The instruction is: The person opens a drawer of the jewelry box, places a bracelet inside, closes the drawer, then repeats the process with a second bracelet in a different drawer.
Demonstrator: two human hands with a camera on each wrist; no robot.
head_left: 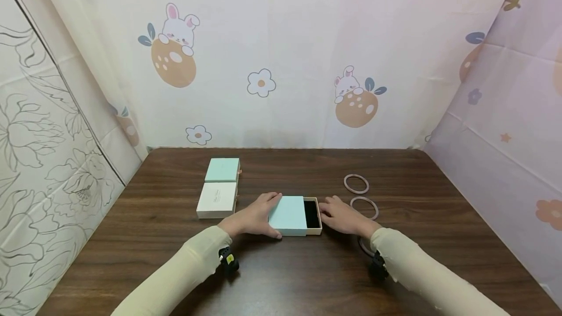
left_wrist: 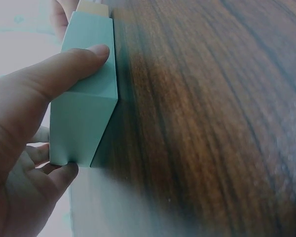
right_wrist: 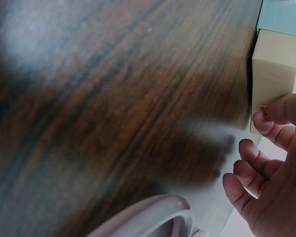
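A light blue drawer box (head_left: 287,212) lies flat on the table, its cream inner drawer (head_left: 314,231) partly slid out to the right. Black padding (head_left: 311,214) shows inside the drawer. My left hand (head_left: 256,215) grips the blue sleeve from its left end, thumb on the near side and fingers around the far side and end. At the drawer's right end is my right hand (head_left: 344,215), whose thumb and index finger pinch a small pull ribbon (right_wrist: 263,110). The other fingers of that hand are loosely curled beside the drawer.
Left of the hands stand a white box (head_left: 216,198) and, behind it, a mint box (head_left: 222,169). Pale bangles (head_left: 368,187) lie to the right, one close behind my right wrist. A darker bangle (head_left: 365,248) is partly hidden under that wrist. A printed curtain (head_left: 263,116) hangs behind the table.
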